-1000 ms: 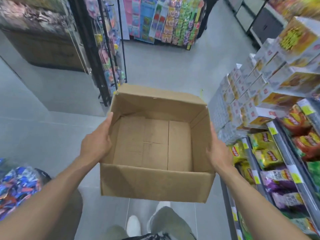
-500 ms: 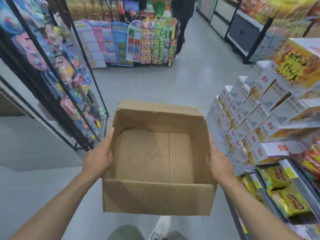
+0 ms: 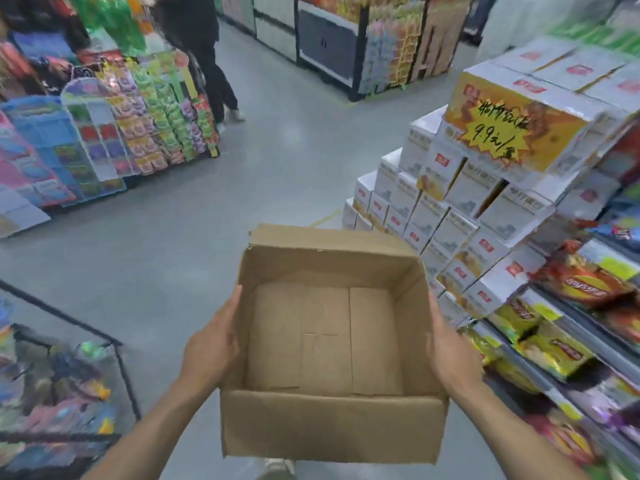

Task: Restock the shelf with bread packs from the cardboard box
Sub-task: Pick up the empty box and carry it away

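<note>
I hold an open brown cardboard box (image 3: 329,424) in front of me, low in the middle of the view. Its inside is bare cardboard with nothing in it. My left hand (image 3: 211,351) grips the box's left wall. My right hand (image 3: 450,355) presses flat against its right wall. No bread packs show in the box or in my hands. A shelf (image 3: 540,368) with yellow and red snack bags runs along the right edge.
A stepped stack of white and yellow cartons (image 3: 460,209) with a price sign rises at the right. A black wire rack (image 3: 69,372) of colourful goods stands at lower left. A display (image 3: 114,133) of packets and a person in black (image 3: 207,57) stand ahead. Grey floor (image 3: 284,150) lies between.
The view has lifted and moved forward along the aisle with the box carried in both hands. The carton stack is now closer on the right. Both hands keep the same grip.
</note>
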### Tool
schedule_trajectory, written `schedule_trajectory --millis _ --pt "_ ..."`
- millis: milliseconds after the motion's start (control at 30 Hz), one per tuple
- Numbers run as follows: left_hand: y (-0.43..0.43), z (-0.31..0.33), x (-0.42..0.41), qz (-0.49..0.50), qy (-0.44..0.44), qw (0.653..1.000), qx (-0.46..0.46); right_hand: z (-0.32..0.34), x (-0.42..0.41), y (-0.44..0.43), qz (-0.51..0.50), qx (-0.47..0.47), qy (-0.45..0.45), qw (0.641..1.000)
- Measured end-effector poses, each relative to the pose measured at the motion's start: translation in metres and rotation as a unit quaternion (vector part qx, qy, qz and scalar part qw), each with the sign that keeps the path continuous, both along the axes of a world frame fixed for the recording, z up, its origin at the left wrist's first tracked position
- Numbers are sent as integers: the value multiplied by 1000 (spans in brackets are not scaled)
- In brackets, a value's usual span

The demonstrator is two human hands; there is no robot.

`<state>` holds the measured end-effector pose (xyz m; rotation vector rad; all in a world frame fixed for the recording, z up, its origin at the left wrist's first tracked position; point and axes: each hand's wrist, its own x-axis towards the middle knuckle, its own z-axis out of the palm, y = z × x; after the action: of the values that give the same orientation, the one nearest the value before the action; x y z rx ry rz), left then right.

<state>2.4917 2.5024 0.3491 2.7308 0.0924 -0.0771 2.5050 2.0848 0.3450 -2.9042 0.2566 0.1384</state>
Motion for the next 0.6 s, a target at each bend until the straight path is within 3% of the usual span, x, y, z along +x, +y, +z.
schedule_trajectory --millis 267,600 --pt "-19 -11 136 -174 61 982 -36 -21 -24 16 -204 62 40 976" --pt "-107 -94 185 -317 101 943 -26 -96 -81 -18 -359 17 112 927"
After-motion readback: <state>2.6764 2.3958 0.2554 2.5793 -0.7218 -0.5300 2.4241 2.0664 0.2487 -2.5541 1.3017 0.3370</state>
